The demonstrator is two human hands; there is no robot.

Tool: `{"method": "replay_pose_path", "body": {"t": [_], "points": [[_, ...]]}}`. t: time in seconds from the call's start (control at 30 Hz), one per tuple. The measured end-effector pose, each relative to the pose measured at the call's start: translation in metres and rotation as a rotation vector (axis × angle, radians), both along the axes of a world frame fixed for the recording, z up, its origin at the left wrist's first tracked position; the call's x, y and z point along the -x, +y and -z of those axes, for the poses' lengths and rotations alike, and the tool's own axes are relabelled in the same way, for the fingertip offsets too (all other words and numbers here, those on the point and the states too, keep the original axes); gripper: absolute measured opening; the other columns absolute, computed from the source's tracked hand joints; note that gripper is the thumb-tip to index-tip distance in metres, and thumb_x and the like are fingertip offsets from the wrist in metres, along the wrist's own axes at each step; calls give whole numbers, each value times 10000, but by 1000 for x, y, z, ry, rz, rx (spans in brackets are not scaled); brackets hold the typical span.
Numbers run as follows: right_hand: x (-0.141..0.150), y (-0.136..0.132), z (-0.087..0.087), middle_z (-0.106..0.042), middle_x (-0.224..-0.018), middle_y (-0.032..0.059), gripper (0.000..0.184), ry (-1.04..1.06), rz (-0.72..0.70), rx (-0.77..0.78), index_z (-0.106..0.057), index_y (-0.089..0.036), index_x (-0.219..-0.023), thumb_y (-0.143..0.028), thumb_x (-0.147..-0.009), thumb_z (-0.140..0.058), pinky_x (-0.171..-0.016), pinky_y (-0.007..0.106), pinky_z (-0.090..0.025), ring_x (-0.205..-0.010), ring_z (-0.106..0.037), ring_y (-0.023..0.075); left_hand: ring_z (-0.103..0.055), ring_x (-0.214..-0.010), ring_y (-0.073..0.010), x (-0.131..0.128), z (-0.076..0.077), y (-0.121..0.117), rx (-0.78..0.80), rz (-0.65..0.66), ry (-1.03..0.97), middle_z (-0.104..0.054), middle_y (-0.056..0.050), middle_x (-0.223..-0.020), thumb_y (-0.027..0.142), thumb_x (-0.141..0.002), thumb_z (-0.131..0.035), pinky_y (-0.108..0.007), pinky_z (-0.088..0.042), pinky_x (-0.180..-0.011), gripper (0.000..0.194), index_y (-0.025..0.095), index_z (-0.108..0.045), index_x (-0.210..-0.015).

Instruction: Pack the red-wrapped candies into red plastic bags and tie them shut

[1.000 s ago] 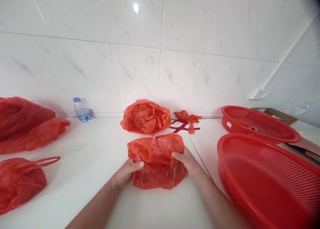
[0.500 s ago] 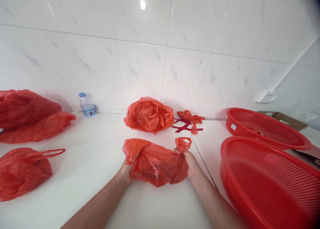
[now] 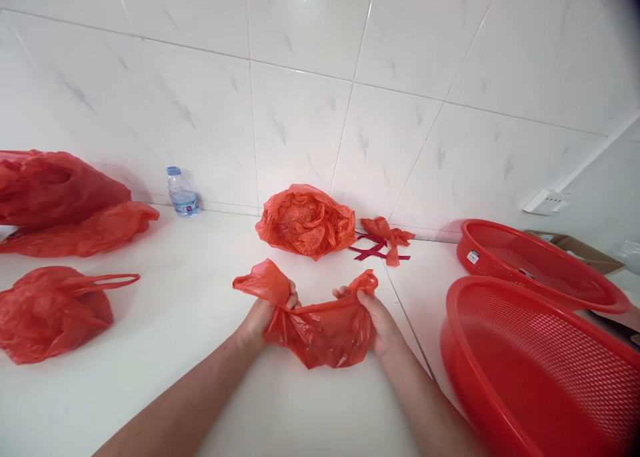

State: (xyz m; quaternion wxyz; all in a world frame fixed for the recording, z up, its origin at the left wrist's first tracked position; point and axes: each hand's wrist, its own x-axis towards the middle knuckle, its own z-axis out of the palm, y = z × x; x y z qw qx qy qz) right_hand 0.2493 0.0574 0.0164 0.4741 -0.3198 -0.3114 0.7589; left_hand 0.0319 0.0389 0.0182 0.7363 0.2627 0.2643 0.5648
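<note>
A red plastic bag (image 3: 325,334) stretches between my two hands over the white table, its lower part sagging and creased. My left hand (image 3: 263,317) is closed around its left end, and gathered plastic sticks out above the fist to the left. On the other side my right hand (image 3: 377,314) grips the right end below a small bunched handle. Dark shapes show faintly through the film, but I cannot tell what they are. Behind the hands, by the wall, sits an open red bag (image 3: 305,224) stuffed with crumpled red plastic.
Torn red scraps (image 3: 393,234) and dark red strips (image 3: 373,249) lie right of the stuffed bag. Two red plastic baskets (image 3: 460,337) stand at right, near a cardboard box (image 3: 595,254). Left are a water bottle (image 3: 183,194), a tied red bag (image 3: 55,314) and larger red bags (image 3: 60,190).
Both hands have gathered the bag's ends into their grip, and its top edge is now pulled into a narrower line between them. The head view has shifted slightly.
</note>
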Motion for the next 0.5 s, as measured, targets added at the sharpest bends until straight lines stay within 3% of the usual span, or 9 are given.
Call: {"method": "replay_pose_path", "body": {"t": [0.07, 0.1, 0.2, 0.27, 0.37, 0.43, 0.5], "points": [[0, 0, 0, -664, -998, 38, 250, 100, -13, 20, -656, -218, -843, -433, -721, -693, -885, 376, -451, -985, -596, 211, -471, -462, -94, -5, 1, -2, -3, 27, -10, -445, 60, -506, 253, -754, -611, -220, -413, -477, 126, 192, -520, -691], [0, -1, -1, -668, -928, 30, 229, 128, -36, 31, -646, -219, -765, -441, -725, -684, -879, 376, -454, -961, -600, 208, -465, -458, -87, -6, 1, -2, -4, 40, 2, -450, 55, -500, 233, -730, -633, -212, -406, -477, 161, 188, -502, -648], [3, -4, -6, -509, -530, -15, 382, 94, -117, -31, -464, -218, -482, -411, -756, -647, -775, 325, -471, -663, -565, 156, -484, -457, -95, -9, 3, -3, 15, 55, 89, -518, 15, -502, 171, -666, -675, -212, -401, -468, 243, 186, -463, -547], [9, -9, -12, -373, -434, -35, 452, -31, -184, -124, -382, -222, -436, -391, -796, -597, -653, 280, -444, -506, -432, 118, -489, -440, -104, -9, 4, -4, 54, 23, 147, -550, -11, -500, 208, -694, -657, -216, -394, -448, 236, 185, -483, -536], [18, -19, -19, -351, -451, -41, 391, -194, -264, -231, -547, -198, -561, -452, -853, -487, -537, 256, -354, -456, -323, 99, -460, -409, -101, -9, 3, -4, 108, -27, 194, -493, -4, -447, 263, -746, -584, -220, -386, -436, 294, 191, -446, -496], [22, -25, -22, -343, -472, -46, 450, -245, -303, -274, -651, -174, -778, -528, -878, -392, -529, 256, -329, -456, -330, 97, -414, -390, -87, -10, 2, -6, 122, -37, 183, -413, 29, -421, 240, -743, -544, -218, -379, -434, 308, 198, -390, -479], [26, -30, -24, -345, -492, -54, 493, -307, -347, -288, -651, -166, -983, -556, -885, -367, -529, 251, -323, -461, -339, 92, -363, -371, -73, -12, 1, -8, 131, -49, 173, -363, 52, -420, 224, -738, -519, -214, -362, -420, 297, 201, -361, -487]]}}
